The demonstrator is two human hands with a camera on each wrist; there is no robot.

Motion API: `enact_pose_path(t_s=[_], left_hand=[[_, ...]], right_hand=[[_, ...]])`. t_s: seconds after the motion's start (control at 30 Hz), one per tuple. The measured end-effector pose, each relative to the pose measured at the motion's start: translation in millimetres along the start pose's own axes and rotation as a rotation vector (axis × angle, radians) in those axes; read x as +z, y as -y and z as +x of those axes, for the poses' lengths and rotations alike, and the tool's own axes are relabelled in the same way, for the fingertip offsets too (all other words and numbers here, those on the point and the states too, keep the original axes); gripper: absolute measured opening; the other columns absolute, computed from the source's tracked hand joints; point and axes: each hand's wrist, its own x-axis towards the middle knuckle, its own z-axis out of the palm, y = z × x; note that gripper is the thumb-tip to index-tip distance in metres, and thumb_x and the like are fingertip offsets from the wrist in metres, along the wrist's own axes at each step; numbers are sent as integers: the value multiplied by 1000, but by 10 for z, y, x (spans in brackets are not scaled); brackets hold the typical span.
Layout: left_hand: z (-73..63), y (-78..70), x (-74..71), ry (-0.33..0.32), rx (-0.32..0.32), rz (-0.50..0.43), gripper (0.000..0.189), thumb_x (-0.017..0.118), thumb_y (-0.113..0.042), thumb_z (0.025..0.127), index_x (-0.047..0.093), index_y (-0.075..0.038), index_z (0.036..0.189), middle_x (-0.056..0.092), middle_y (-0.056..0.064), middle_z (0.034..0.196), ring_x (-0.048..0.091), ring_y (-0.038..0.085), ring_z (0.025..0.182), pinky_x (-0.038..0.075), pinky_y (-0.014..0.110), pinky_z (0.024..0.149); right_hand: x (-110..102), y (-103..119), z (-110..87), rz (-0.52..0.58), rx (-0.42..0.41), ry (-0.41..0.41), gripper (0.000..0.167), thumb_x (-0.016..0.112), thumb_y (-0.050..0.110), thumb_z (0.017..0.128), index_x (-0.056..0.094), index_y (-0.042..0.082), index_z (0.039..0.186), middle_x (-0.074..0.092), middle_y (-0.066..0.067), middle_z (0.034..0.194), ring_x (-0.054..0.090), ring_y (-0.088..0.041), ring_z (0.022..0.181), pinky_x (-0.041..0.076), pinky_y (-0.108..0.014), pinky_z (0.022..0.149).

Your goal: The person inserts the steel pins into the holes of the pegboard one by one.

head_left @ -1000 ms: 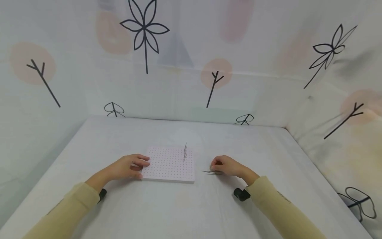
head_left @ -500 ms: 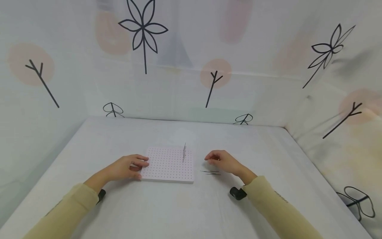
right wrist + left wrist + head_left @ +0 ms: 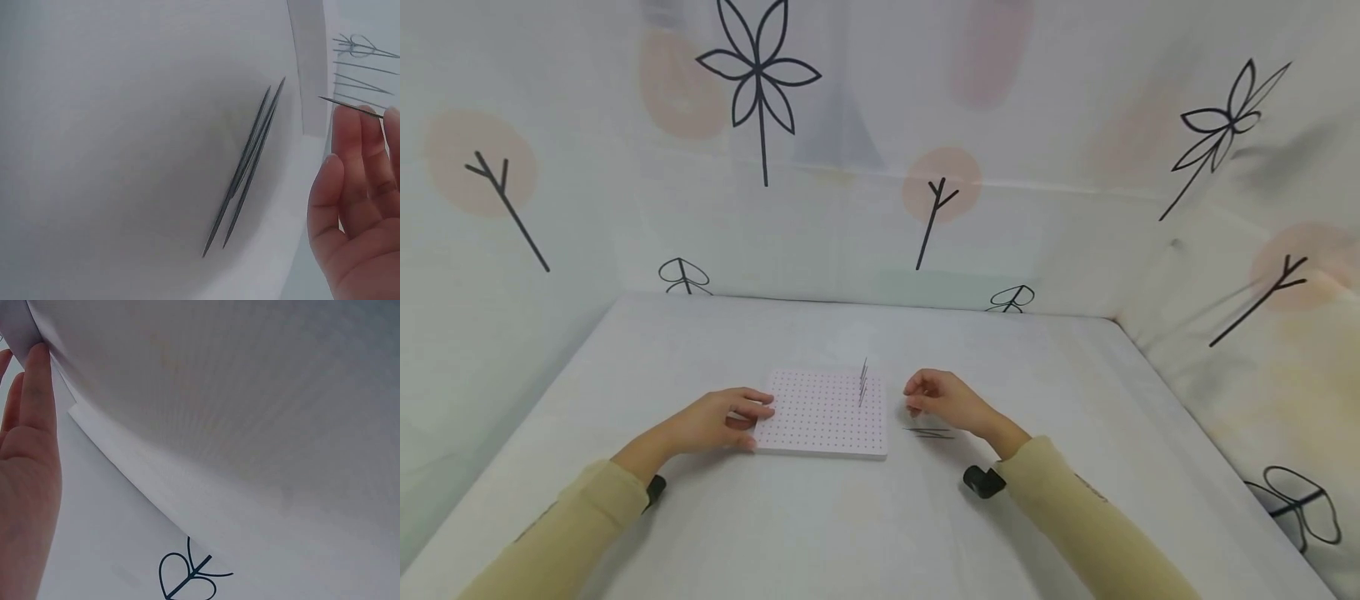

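A white pegboard (image 3: 820,417) dotted with small holes lies flat on the table. My left hand (image 3: 718,421) rests against its left edge, fingers fairly straight; in the left wrist view the fingertips (image 3: 39,375) touch the board's side. Several thin dark needles (image 3: 862,385) stand in a row near the board's right side. To the right of the board, my right hand (image 3: 943,398) is raised above the table. In the right wrist view it pinches one pointed metal needle (image 3: 350,106) in its fingertips. Several loose needles (image 3: 247,169) lie on the table below that hand.
A white cloth covers the table (image 3: 850,533). Behind it and at the sides hangs a pale fabric backdrop (image 3: 850,233) with plant drawings. Each wrist wears a small black camera, such as the right one (image 3: 982,482).
My right hand has risen from the loose needles and moved left toward the board, carrying one needle. The left hand and the board stay in place.
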Motion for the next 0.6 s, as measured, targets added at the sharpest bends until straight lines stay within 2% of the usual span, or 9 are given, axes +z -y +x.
enact_pose_path(t_s=[0.37,0.6], left_hand=[[-3,-2,-1,3,11,-15,49,77,-10,75,61,2,120,46,20,134,51,33,116,50,29,88],[-6,11,0,1,-2,-5,49,77,-10,75,61,1,120,46,18,134,52,31,115,50,28,88]], right_hand=[[63,85,55,92,-50,30,8,58,6,92,55,0,96,58,-10,89,63,-21,84,54,-31,80],[130,111,92,177,-96,67,10,55,5,94,52,-3,98,61,-13,91,63,-25,88,53,-36,83]])
